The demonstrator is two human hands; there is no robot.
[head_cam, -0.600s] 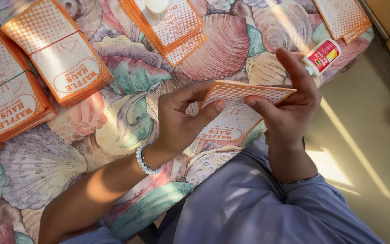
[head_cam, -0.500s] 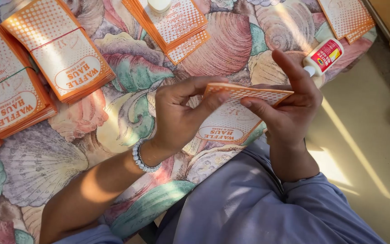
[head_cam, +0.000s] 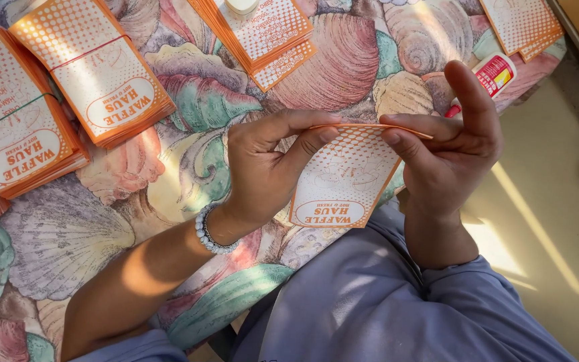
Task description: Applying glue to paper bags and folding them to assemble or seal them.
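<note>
Left hand [head_cam: 263, 171] and right hand [head_cam: 447, 151] pinch the orange paper sleeve [head_cam: 350, 171] by its top fold; uneven pressure risks creasing it; the glue bottle [head_cam: 490, 77] nearby could be knocked.

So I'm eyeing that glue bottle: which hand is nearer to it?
Right. The right hand sits just below the glue bottle, its forefinger nearly reaching it; the left hand is farther away.
</note>
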